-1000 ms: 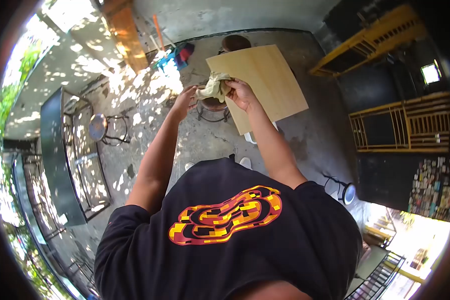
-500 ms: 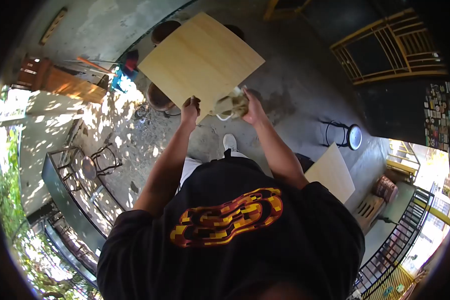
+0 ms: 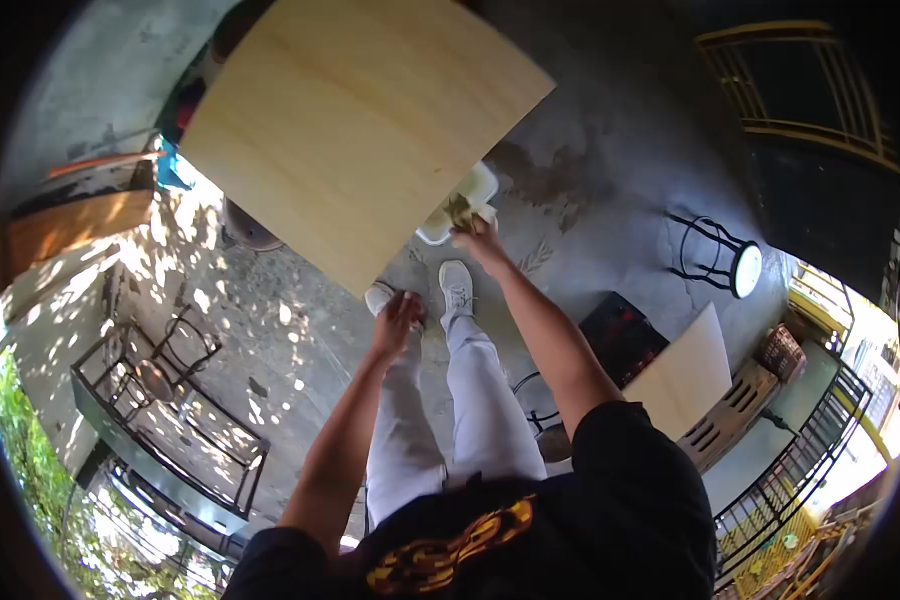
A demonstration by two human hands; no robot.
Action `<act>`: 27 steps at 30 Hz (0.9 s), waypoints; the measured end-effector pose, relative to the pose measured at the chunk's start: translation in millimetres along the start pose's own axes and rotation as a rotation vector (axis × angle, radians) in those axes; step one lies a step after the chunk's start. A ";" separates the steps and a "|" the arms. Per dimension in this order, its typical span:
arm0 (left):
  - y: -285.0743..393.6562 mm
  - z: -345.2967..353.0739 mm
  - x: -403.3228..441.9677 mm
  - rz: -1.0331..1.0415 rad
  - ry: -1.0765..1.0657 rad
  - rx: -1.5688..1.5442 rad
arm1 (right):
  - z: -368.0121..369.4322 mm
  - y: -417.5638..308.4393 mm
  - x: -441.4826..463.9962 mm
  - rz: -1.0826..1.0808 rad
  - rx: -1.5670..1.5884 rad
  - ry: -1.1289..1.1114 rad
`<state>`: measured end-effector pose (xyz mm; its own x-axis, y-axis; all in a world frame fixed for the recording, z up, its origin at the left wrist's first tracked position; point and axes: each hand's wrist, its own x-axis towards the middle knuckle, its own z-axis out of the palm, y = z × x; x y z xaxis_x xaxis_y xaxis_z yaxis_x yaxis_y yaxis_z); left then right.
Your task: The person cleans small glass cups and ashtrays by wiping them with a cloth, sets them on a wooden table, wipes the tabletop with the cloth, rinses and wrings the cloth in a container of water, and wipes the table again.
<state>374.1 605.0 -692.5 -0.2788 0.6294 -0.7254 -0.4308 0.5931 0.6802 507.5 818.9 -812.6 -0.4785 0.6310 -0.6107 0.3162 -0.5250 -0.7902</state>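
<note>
Beside the near right edge of a pale plywood tabletop (image 3: 370, 130), my right hand (image 3: 482, 246) is closed on a crumpled beige-green cloth (image 3: 458, 210). The cloth hangs over a white tub (image 3: 484, 182), which is partly hidden by the tabletop and the cloth. My left hand (image 3: 400, 314) is below the near corner of the board, apart from it. Its fingers look loosely bent and somewhat blurred, with nothing visible in them.
A round stool (image 3: 745, 268) stands to the right, and another pale board (image 3: 685, 375) is low on that side near a black box (image 3: 620, 335). A metal-framed table (image 3: 160, 450) is at lower left. A dark wet patch (image 3: 550, 180) marks the floor.
My left hand has drawn back from the board's near corner toward my legs. The right hand with the cloth has come lower beside the tub. The tabletop looks larger and nearer.
</note>
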 end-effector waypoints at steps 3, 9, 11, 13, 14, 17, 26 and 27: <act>-75.9 -1.3 19.3 -0.084 0.055 0.016 | 21.1 82.7 110.5 -0.034 -1.054 0.073; -157.1 -35.7 47.9 -0.164 0.149 0.108 | 55.4 160.7 217.0 -0.026 -1.618 0.000; -166.3 -52.4 54.8 -0.156 0.172 0.182 | 55.6 183.8 222.6 0.040 -1.626 -0.007; -175.8 -68.4 58.3 -0.151 0.205 0.169 | 56.4 196.5 222.8 0.080 -1.615 -0.010; -180.2 -73.3 58.1 -0.145 0.216 0.158 | 56.6 198.9 221.2 0.091 -1.603 -0.013; -181.7 -82.1 51.9 -0.100 0.225 0.362 | 52.2 190.9 209.8 0.064 -1.538 -0.016; -104.1 -14.5 -18.7 -0.054 0.056 0.052 | -2.2 146.9 98.5 -0.077 -0.763 -0.253; -84.5 -12.3 -30.0 -0.113 0.076 -0.015 | -10.8 158.1 87.0 -0.094 -0.666 -0.286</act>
<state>408.3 529.8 -729.5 -0.2918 0.5191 -0.8034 -0.4761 0.6497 0.5927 524.8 797.0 -991.2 -0.6943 0.4350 -0.5733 0.6509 0.0397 -0.7581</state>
